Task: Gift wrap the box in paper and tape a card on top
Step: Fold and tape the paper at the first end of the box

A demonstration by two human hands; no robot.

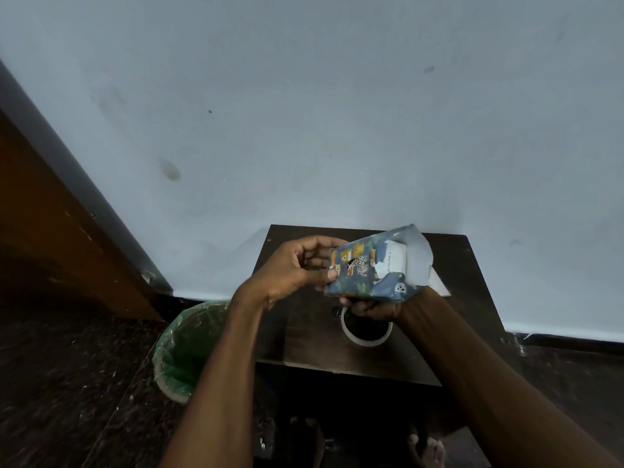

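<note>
A box [393, 261] half wrapped in blue animal-print paper [364, 275] is held above the small dark table [304, 346]. Its white right end shows, with loose paper flaps standing open around it. My left hand [293, 268] grips the box's left end, thumb pressed on the paper near the fold. My right hand [371, 307] holds the box from underneath, fingers curled round its lower edge. A white piece, perhaps the card [440, 285], lies on the table behind the box.
A roll of clear tape [366, 332] lies on the table just below my right hand. A green-lined waste bin [182, 349] stands on the floor left of the table. The wall rises right behind the table; a wooden door [50, 231] is at the left.
</note>
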